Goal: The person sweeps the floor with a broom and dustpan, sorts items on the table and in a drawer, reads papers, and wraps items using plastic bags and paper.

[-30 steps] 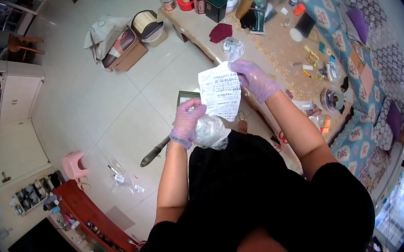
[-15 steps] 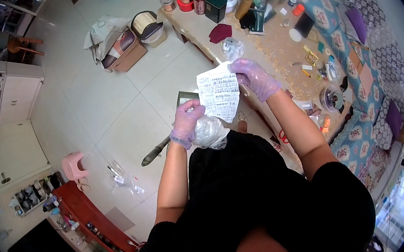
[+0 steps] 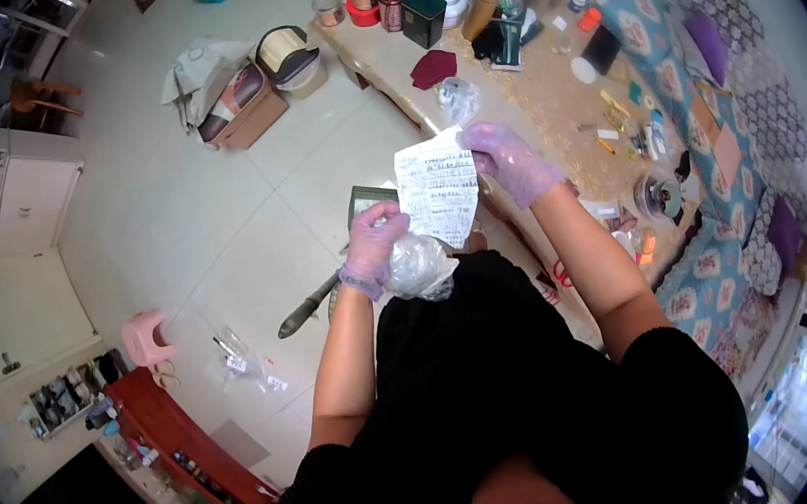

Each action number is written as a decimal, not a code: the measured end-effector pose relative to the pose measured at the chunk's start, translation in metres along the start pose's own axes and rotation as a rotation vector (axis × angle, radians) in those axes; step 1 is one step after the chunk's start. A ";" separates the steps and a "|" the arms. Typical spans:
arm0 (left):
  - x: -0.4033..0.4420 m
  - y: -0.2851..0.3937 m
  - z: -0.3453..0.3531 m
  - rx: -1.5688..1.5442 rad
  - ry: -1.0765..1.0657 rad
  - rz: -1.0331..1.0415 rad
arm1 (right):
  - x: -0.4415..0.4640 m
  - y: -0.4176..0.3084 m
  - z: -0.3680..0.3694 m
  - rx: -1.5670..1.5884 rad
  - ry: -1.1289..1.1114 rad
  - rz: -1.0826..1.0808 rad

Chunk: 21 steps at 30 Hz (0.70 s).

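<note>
A white sheet of paper (image 3: 436, 188) covered in handwritten or printed lines is held up in front of me. My right hand (image 3: 511, 160), in a thin purple glove, pinches its upper right corner. My left hand (image 3: 375, 245), gloved the same way, is closed on a crumpled clear plastic bag (image 3: 420, 268) that hangs below the paper. The left fingertips are close to the paper's left edge; whether they touch it, I cannot tell. Beyond the paper, a second crumpled clear bag (image 3: 458, 98) lies at the table edge, beside a dark red cloth (image 3: 433, 69).
On my right, the long table (image 3: 549, 123) carries jars, a dark green tin (image 3: 423, 18), bottles and red scissors (image 3: 561, 274). A cardboard box (image 3: 245, 110) and a bin (image 3: 292, 62) stand on the floor ahead. A pink stool (image 3: 146, 338) is at left.
The view has shifted slightly, so the room's contents sit a little differently in the frame. Both hands keep their hold, with the paper almost in the same place.
</note>
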State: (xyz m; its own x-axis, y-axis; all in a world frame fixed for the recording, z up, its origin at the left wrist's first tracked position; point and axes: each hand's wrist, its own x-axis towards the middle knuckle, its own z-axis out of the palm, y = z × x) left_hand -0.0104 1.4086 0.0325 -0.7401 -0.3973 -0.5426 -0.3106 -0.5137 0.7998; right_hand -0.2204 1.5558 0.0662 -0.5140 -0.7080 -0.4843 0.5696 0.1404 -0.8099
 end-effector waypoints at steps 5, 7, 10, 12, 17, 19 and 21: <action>0.007 0.002 0.011 0.018 0.029 -0.031 | 0.013 -0.001 -0.008 0.023 0.008 0.034; 0.015 0.000 0.016 0.000 0.029 -0.010 | 0.021 -0.002 -0.012 0.076 0.009 0.036; 0.023 0.001 0.029 -0.008 0.069 0.025 | 0.031 -0.008 -0.019 0.129 0.012 0.109; 0.031 0.001 0.037 0.013 0.084 0.007 | 0.043 0.001 -0.036 0.135 0.003 0.113; 0.050 0.008 0.065 0.070 0.104 0.013 | 0.059 -0.008 -0.064 0.129 -0.024 0.096; 0.059 0.006 0.075 0.068 0.122 0.021 | 0.063 -0.016 -0.074 0.168 -0.017 0.104; 0.068 0.003 0.083 0.050 0.132 0.006 | 0.069 -0.018 -0.089 0.126 -0.014 0.117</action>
State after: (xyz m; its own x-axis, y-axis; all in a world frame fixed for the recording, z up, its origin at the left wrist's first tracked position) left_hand -0.1116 1.4434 0.0191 -0.6578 -0.4990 -0.5642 -0.3384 -0.4734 0.8133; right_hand -0.3230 1.5660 0.0177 -0.4308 -0.7015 -0.5677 0.7016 0.1353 -0.6996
